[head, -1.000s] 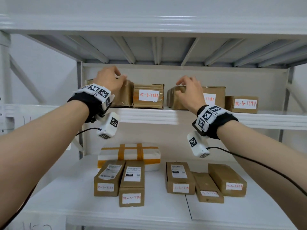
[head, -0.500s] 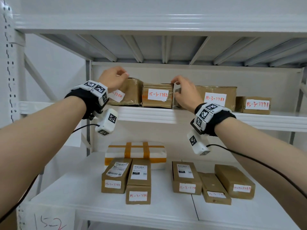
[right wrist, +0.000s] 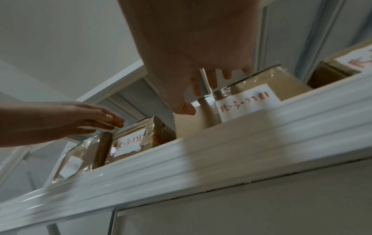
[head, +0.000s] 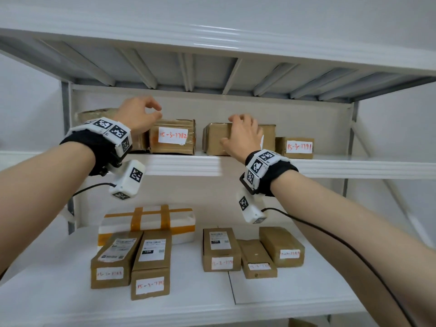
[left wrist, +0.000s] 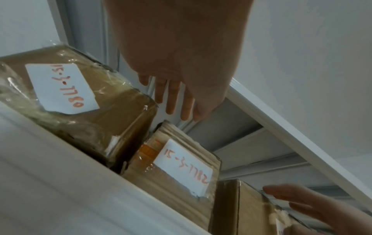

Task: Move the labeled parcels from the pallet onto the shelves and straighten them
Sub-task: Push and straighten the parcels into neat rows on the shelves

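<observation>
On the upper shelf (head: 188,161), four labeled parcels (head: 296,147) stand in a row. The right hand (head: 243,138) lies straight-fingered on parcel 15-3-7781 (right wrist: 247,101); toward the shelf's left, the left hand (head: 139,116) hovers, its fingers loose and empty. Straightening appears nearly finished; the pallet is unseen.

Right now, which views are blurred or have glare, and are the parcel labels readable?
Head view: fairly sharp, parcel 7782 label readable, lower-right labels smeared. Left wrist view: dim, glare on parcel 7780 wrap, label readable. Right wrist view: shelf edge motion-blurred, parcel 7781 label legible.
</observation>
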Demonstrator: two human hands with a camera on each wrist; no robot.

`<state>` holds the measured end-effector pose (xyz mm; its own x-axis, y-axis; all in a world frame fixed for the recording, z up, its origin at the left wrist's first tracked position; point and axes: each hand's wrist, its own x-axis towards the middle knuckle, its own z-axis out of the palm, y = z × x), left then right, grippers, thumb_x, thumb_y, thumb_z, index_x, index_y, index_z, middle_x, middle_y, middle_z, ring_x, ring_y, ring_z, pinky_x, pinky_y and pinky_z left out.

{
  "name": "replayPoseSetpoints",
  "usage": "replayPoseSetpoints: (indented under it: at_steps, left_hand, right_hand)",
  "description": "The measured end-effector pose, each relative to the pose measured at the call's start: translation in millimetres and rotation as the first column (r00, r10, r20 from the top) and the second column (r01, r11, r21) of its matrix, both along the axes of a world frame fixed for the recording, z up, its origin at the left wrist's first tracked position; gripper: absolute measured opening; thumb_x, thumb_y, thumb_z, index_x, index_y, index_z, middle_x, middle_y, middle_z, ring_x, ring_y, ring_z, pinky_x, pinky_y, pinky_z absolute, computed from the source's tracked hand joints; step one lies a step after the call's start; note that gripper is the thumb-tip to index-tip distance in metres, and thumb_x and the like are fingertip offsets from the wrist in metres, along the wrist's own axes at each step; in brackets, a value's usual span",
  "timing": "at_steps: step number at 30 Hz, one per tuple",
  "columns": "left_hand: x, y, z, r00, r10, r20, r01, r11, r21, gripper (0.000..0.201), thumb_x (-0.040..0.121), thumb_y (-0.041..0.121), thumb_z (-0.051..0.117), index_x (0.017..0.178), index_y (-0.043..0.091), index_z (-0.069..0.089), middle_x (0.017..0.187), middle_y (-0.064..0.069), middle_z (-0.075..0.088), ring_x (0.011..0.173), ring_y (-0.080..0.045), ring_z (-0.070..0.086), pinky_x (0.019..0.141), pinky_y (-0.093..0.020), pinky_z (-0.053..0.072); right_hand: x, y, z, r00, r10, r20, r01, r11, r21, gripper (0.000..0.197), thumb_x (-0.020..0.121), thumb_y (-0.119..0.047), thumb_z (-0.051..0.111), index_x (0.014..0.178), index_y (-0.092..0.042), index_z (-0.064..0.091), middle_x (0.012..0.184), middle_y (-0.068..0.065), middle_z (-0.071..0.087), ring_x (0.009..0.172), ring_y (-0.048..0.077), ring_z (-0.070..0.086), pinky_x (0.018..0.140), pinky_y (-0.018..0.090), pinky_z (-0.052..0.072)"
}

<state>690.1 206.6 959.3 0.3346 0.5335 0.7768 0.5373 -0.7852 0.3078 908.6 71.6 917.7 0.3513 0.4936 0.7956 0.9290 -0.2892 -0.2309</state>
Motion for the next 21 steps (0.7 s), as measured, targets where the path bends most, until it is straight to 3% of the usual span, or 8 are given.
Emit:
replayPoseSetpoints:
  at_steps: [7, 10, 15, 21]
  left_hand:
    - [-12.4, 9.4, -8.4, 0.993, 0.029, 0.118, -0.030, 0.999, 0.011, 0.034, 0.100, 0.034, 0.046, 0.127, 0.019, 0.059, 0.139, -0.009, 0.054, 0.130, -0.029, 0.047, 0.108, -0.049, 0.036]
    - [-34.3, 15.5, -8.7, 0.974, 0.064, 0.216, -0.068, 0.998, 0.009, 0.038, 0.101, 0.031, 0.043, 0.129, 0.012, 0.060, 0.139, -0.013, 0.056, 0.130, -0.032, 0.048, 0.109, -0.044, 0.034]
    - [-78.3, 33.1, -14.9, 0.914, 0.181, 0.364, -0.163, 0.983, -0.078, 0.041, 0.102, 0.023, 0.038, 0.129, 0.006, 0.062, 0.134, -0.024, 0.058, 0.123, -0.039, 0.052, 0.103, -0.039, 0.039]
    - [-116.6, 55.4, -22.7, 0.927, 0.197, 0.320, -0.154, 0.976, -0.155, 0.039, 0.098, 0.008, 0.039, 0.126, 0.011, 0.066, 0.141, -0.018, 0.055, 0.127, -0.035, 0.052, 0.102, -0.030, 0.039]
  right_hand:
    - [27.1, -8.4, -9.6, 0.998, -0.052, -0.024, 0.051, 0.997, -0.060, 0.062, 0.086, -0.034, 0.066, 0.141, -0.021, 0.042, 0.146, 0.009, 0.038, 0.137, 0.031, 0.032, 0.111, 0.055, 0.031]
    - [31.0, -6.5, -10.1, 0.999, -0.013, -0.032, 0.011, 0.997, -0.072, 0.065, 0.086, -0.032, 0.065, 0.144, -0.020, 0.040, 0.149, 0.009, 0.037, 0.140, 0.031, 0.031, 0.113, 0.053, 0.029]
    - [33.3, -5.3, -13.8, 0.999, 0.043, -0.028, -0.040, 0.996, 0.081, 0.069, 0.084, -0.028, 0.063, 0.148, -0.021, 0.039, 0.160, 0.011, 0.027, 0.150, 0.028, 0.021, 0.120, 0.054, 0.015]
    - [43.7, -8.0, -9.7, 0.997, 0.017, -0.074, -0.006, 0.989, 0.149, 0.064, 0.084, -0.026, 0.064, 0.144, -0.021, 0.042, 0.159, 0.015, 0.025, 0.148, 0.035, 0.020, 0.117, 0.057, 0.022]
